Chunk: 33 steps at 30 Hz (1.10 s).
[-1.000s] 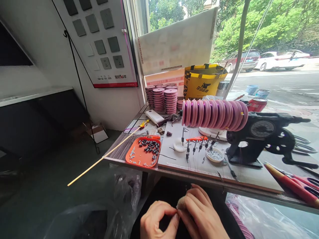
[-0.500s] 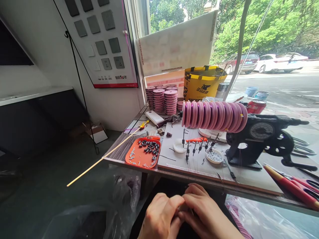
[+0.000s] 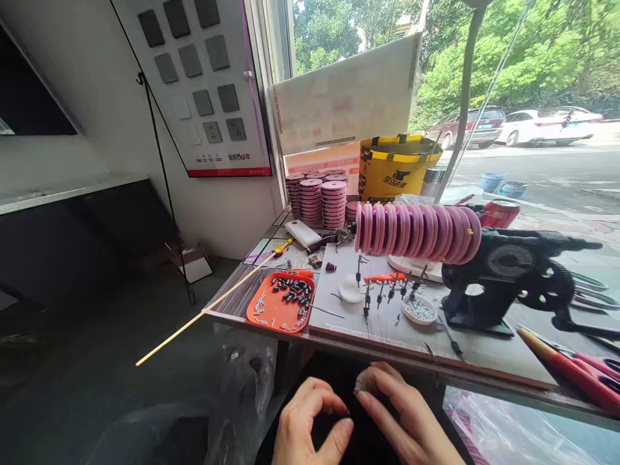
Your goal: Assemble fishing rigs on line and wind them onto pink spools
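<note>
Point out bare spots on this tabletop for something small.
Bare: the near edge of the board, right of the orange tray and again in front of the black winder. Crowded: around the white dish, among black fittings.

1. Daylight pours through the window (image 3: 440, 71) between 1 and 2 o'clock.
2. The road (image 3: 562, 171) toward 3 o'clock is glaring, whitish in places.
3. The floor (image 3: 87, 361) at 8 o'clock sinks into deep shadow.
4. The black winding machine (image 3: 511, 258), between 3 and 4 o'clock, is dark against the brightness.
5. Softly lit, the left hand (image 3: 310, 423) at 6 o'clock and right hand (image 3: 404, 413) at 5 look fairly sharp.
6. Print on the white panel (image 3: 343, 97) toward 12 o'clock is smeared.
7. Wide-angle distortion stretches the red-handled scissors (image 3: 605, 363) at 4 o'clock.
</note>
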Motion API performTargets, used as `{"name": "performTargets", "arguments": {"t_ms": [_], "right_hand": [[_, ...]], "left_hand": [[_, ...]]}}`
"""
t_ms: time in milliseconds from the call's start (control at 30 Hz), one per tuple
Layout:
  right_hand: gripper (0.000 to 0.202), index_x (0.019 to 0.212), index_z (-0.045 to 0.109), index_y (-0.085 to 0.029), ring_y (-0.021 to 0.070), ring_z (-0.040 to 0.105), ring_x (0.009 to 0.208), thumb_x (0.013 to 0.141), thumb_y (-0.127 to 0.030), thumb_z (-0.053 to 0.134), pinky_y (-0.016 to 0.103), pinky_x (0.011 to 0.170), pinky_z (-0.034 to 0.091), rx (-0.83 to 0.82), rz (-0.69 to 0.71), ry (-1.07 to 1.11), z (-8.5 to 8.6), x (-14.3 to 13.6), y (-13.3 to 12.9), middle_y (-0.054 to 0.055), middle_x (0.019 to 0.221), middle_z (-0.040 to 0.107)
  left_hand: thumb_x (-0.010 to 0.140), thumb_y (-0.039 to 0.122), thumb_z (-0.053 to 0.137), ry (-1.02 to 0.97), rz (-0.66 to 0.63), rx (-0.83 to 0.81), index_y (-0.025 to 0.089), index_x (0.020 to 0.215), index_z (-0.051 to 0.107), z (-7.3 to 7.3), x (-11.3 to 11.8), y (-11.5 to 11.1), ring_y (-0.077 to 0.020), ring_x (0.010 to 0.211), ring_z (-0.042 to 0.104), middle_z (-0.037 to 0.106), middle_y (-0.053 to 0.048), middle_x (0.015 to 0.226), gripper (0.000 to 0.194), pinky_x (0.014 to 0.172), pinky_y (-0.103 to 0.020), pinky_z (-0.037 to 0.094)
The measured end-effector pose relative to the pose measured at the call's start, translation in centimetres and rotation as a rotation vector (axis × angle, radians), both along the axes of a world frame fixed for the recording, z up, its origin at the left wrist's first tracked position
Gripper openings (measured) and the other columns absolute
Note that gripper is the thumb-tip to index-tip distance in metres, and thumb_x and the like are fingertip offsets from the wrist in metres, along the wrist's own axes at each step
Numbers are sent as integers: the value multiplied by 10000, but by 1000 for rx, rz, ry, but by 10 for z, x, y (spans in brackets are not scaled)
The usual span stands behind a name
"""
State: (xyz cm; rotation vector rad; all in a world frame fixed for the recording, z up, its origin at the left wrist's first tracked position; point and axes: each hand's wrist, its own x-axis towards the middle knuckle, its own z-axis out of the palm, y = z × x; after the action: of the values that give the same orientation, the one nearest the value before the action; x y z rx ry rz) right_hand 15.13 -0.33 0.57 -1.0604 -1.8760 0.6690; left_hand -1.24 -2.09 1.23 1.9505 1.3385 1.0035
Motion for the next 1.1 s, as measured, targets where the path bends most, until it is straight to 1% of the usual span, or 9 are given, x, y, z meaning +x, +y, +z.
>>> {"name": "performTargets", "arguments": {"t_ms": [100,200,267,367,467,600,733,900,1100], "right_hand": [[148,694,468,-196,130,517,620,840,-200,441,214,567,455,3,8,-26,3,-1,0,-2,651,532],[42,789,486,-197,150,525,672,816,-170,470,253,618,457,106,52,-110,9,0,0,11,694,563],[86,859,488,-206,166,526,708,796,-148,501,294,680,446,199,81,-179,11,-1,0,8,704,577],[89,781,472,-220,173,521,709,810,-136,475,355,781,404,286,80,-217,8,-3,1,-13,635,556],[125,731,450,-215,162,514,687,839,-157,428,355,793,398,241,60,-170,2,-6,2,-16,623,542],[145,705,467,-201,140,515,661,843,-181,427,257,650,443,48,78,-76,0,-5,2,-3,664,548],[164,687,484,-191,132,516,654,844,-209,439,227,617,443,-61,82,20,0,-6,1,0,669,548],[157,682,482,-193,135,513,659,836,-195,452,233,626,440,-44,79,21,-3,-8,0,-4,654,550],[85,743,478,-201,153,510,677,811,-150,468,276,643,451,111,39,-81,-3,-6,0,7,678,561]], "left_hand": [[781,262,498,-39,49,31,173,635,531,-2,2,0,-128,627,563,556,-7,666,174,599,-213,437],[789,245,484,-13,12,4,170,631,511,0,1,1,-134,633,561,558,-15,663,177,604,-218,432],[788,255,489,-7,-9,-19,169,630,514,2,1,2,-143,641,563,562,-22,663,182,612,-227,434],[782,289,505,-36,1,-25,170,618,529,2,0,3,-147,630,559,561,-20,648,204,603,-231,433],[779,292,515,-49,-2,-38,168,636,559,2,-1,2,-145,633,570,574,-21,658,194,605,-226,439],[764,243,533,-7,-28,-53,165,702,587,4,-5,2,-146,668,587,597,-30,708,114,628,-222,456],[707,190,584,18,7,8,177,740,579,1,-3,1,-149,683,580,595,-18,721,36,625,-225,456],[770,224,515,-3,156,162,205,686,525,-10,6,-2,-141,663,543,565,7,687,86,622,-243,411],[794,240,470,19,94,88,196,665,484,-5,4,2,-127,637,538,540,11,662,138,598,-225,400]]}}
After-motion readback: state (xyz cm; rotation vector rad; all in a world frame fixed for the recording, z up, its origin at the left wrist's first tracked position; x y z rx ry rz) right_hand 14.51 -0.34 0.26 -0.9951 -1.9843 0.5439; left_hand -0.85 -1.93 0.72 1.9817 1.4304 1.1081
